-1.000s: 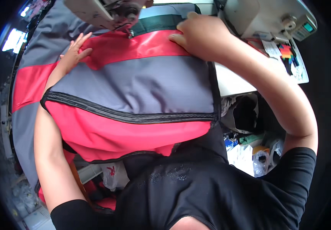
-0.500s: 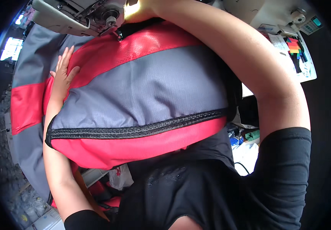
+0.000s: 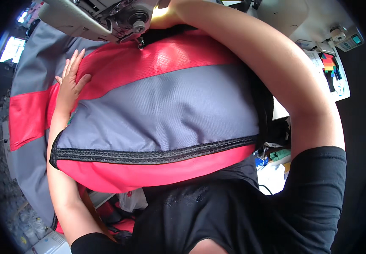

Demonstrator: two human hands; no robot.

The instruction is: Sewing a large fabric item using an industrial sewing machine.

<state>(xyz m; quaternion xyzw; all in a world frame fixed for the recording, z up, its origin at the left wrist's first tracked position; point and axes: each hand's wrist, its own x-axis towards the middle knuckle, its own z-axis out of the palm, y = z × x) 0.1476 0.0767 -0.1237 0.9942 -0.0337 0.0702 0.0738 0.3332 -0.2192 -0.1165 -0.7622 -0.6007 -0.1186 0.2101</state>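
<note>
A large red and grey fabric piece (image 3: 157,101) with a black zipper (image 3: 157,155) along its near side bulges across the middle, up against my body. Its upper red band lies beneath the presser foot (image 3: 141,42) of a sewing machine (image 3: 102,19). My left hand (image 3: 70,78) is open, fingers stretched out and resting flat on the red cloth, left of the needle area. My right arm curves around the piece on the right. Behind the machine head is my right hand (image 3: 166,17), beside a bright lamp glow; its fingers are hidden.
More red and grey fabric (image 3: 30,114) hangs at the left. To the right stand a small control panel (image 3: 350,43) with a screen and a white board (image 3: 340,86) carrying papers and coloured strips. A white plastic bag (image 3: 133,200) shows below the fabric.
The machine head and the fabric sit slightly farther right and lower in the picture. My left hand stays flat on the cloth, and my right arm keeps its curve around the piece.
</note>
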